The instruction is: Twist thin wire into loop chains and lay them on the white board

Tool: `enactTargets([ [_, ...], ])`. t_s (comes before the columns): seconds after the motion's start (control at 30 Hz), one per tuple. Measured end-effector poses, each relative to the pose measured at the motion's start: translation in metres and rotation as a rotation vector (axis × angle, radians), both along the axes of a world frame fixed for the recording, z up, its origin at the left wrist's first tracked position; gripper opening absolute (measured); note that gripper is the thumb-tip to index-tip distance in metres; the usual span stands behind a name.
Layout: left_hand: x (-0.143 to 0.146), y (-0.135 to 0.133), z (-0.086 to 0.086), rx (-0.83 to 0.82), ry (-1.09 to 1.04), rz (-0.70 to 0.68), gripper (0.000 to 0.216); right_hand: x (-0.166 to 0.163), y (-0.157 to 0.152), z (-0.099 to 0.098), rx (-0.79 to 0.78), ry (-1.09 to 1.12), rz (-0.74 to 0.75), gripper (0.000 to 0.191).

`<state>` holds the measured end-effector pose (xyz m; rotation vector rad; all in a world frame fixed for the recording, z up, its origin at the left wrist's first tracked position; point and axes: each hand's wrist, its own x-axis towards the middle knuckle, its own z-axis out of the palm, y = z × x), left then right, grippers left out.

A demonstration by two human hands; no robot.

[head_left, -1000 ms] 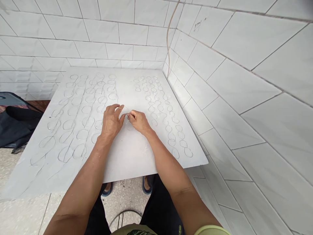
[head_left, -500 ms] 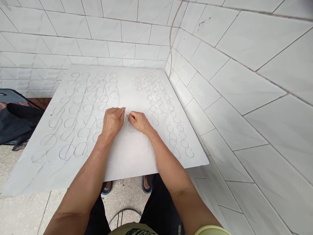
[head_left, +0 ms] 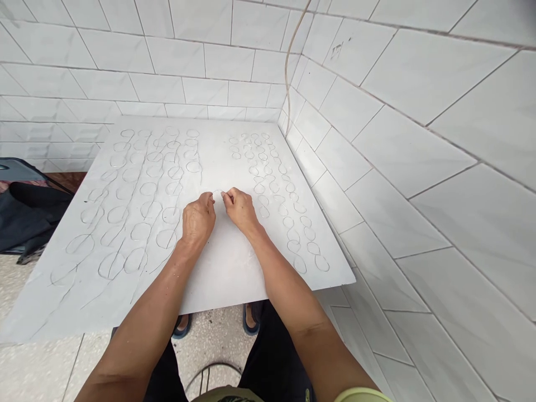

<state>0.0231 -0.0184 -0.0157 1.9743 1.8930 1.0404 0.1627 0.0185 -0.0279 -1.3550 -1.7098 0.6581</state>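
Observation:
My left hand (head_left: 198,218) and my right hand (head_left: 240,209) are close together over the middle of the white board (head_left: 226,279). Each pinches with thumb and fingertips. Between them a thin, pale, thread-like strand (head_left: 218,191) arches across the small gap; most of it is hidden by the fingers or too fine to follow. On the board to the left are rows of thin dark loops (head_left: 118,214) with long wavy lines running through them. Smaller loops (head_left: 293,245), linked in chains, run down the right side; whether these are drawn or laid there I cannot tell.
White tiled walls (head_left: 377,134) meet in a corner behind and right of the board. A cable (head_left: 287,72) hangs down that corner. Dark cloth (head_left: 31,215) lies over a chair-like frame (head_left: 20,169) at left. A round metal stool rim (head_left: 215,365) shows below.
The loop that hung below my right hand now shows as a short arc between both hands' fingertips. My fingers have turned toward each other, and the view has tilted slightly.

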Motion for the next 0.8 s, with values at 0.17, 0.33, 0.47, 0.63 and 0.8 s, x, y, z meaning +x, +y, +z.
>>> enactTargets([
  [0.17,-0.006,0.003,0.001,-0.012,0.038,0.097,0.031,0.005,0.001,0.006,-0.276,0.223,0.201,0.02],
  [0.33,-0.004,0.003,-0.001,-0.064,-0.008,0.092,0.03,-0.001,0.001,0.003,-0.307,0.373,0.161,0.013],
  [0.47,-0.001,0.003,-0.005,-0.057,-0.202,0.104,0.026,-0.014,-0.004,-0.002,-0.269,0.385,0.092,0.016],
  [0.63,0.0,0.003,-0.003,-0.084,-0.413,0.152,0.014,-0.017,-0.006,0.0,-0.333,0.415,0.212,0.02],
  [0.8,0.0,0.0,0.003,-0.075,-0.437,0.156,0.013,0.003,0.001,0.013,-0.505,0.603,0.248,0.034],
])
